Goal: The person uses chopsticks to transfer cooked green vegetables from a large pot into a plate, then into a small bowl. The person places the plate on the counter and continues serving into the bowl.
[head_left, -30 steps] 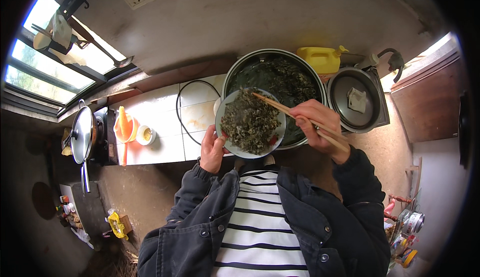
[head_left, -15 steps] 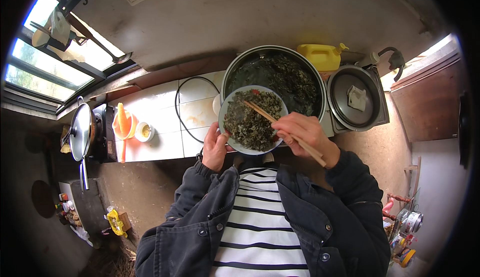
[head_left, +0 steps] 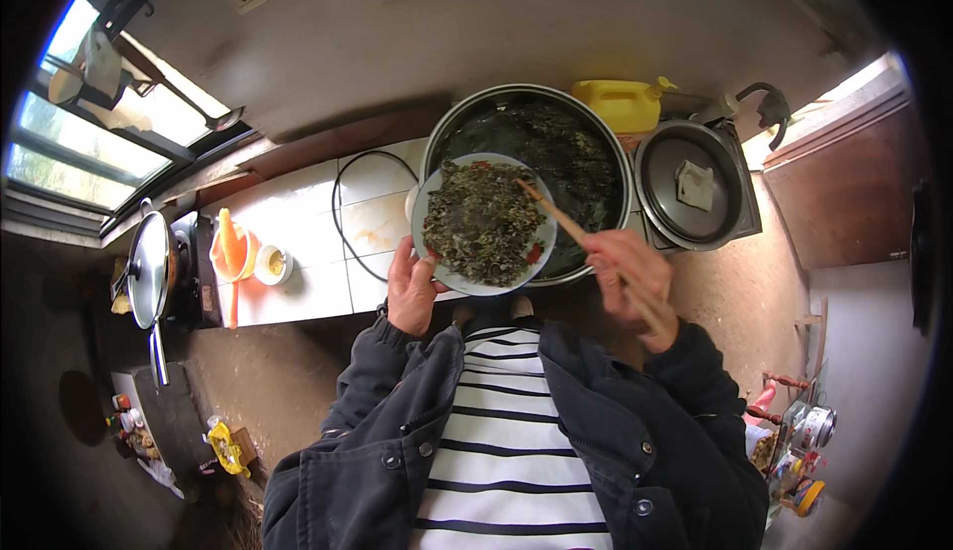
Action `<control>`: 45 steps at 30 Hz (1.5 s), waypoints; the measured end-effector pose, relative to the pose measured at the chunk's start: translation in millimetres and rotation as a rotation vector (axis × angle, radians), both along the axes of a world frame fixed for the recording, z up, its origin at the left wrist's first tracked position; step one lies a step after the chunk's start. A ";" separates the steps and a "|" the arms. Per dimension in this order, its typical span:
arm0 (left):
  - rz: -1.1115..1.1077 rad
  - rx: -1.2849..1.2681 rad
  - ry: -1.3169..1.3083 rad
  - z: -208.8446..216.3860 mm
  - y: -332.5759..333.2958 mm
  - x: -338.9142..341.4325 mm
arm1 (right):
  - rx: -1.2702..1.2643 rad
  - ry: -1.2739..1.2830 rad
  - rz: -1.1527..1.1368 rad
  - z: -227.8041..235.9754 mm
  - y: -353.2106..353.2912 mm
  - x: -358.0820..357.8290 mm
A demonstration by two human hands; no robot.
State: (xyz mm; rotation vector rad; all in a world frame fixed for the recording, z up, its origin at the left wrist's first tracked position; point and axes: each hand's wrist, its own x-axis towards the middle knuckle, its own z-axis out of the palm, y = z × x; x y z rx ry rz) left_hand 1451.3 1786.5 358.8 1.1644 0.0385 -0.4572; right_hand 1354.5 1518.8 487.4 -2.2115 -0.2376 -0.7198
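My left hand (head_left: 410,294) grips the near left rim of a pale plate (head_left: 541,244) with red marks near its edge. Dark green chopped leaves (head_left: 482,220) heap over most of it. The plate is over the near left part of a large round metal pot (head_left: 626,168), which holds more dark leaves (head_left: 581,143) in dark liquid. Closed around a pair of wooden chopsticks (head_left: 562,218), my right hand (head_left: 632,274) is right of the plate, slightly blurred. The chopstick tips are at the upper right of the heap.
Right of the pot are a yellow jug (head_left: 617,105) and a dark round pan (head_left: 660,207) with a folded cloth (head_left: 695,185) in it. On the tiled counter (head_left: 313,287) at left are a black cable, a small white bowl (head_left: 274,265) and an orange container (head_left: 234,260). A lidded pan (head_left: 149,262) is farther left.
My right hand has moved right, away from the plate, and the chopstick tips have shifted from the middle of the leaves toward their right side. My left hand still holds the plate.
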 end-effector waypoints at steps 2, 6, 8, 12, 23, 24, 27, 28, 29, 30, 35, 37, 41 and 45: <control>0.016 -0.053 0.007 0.5 -4.3 -1.4 | -0.034 -0.036 0.003 -10.5 9.3 -4.2; 0.012 -0.001 -0.003 7.0 -5.6 -1.8 | -0.055 -0.068 0.066 -22.4 22.8 -6.2; 0.008 0.038 -0.010 9.8 -5.0 -1.8 | -0.048 -0.072 0.081 -25.5 27.1 -5.4; 0.018 0.035 -0.001 9.1 -5.1 -2.1 | -0.024 -0.081 0.106 -29.4 31.5 -3.5; -0.011 0.084 -0.007 11.1 -0.1 -1.7 | -0.021 -0.060 0.168 -30.8 42.4 2.5; -0.012 0.095 -0.011 10.8 0.2 -1.3 | -0.021 -0.045 0.167 -29.3 39.7 3.8; -0.006 0.091 -0.009 9.1 2.1 -1.1 | 0.021 -0.011 0.145 -19.7 28.7 6.4; -0.004 0.095 -0.004 8.4 3.0 -0.6 | 0.049 0.007 0.122 -15.2 25.4 6.5; -0.005 0.085 -0.013 7.8 4.4 -0.1 | 0.084 0.026 0.098 -10.4 22.9 6.6; -0.010 0.087 -0.021 7.0 5.0 0.3 | 0.071 -0.005 0.077 -6.0 19.9 6.8; 0.027 0.054 0.003 1.2 1.3 -1.7 | 0.052 -0.058 0.054 11.4 11.4 -2.7; 0.025 0.053 -0.023 -0.2 2.1 -1.8 | 0.052 -0.071 0.061 13.0 9.2 -5.1; 0.032 0.096 -0.038 -2.7 5.2 -0.3 | 0.285 0.040 -0.022 11.2 -2.3 -7.3; 0.074 0.116 -0.064 -4.7 6.5 -0.7 | 0.666 0.096 -0.122 0.4 -31.4 9.3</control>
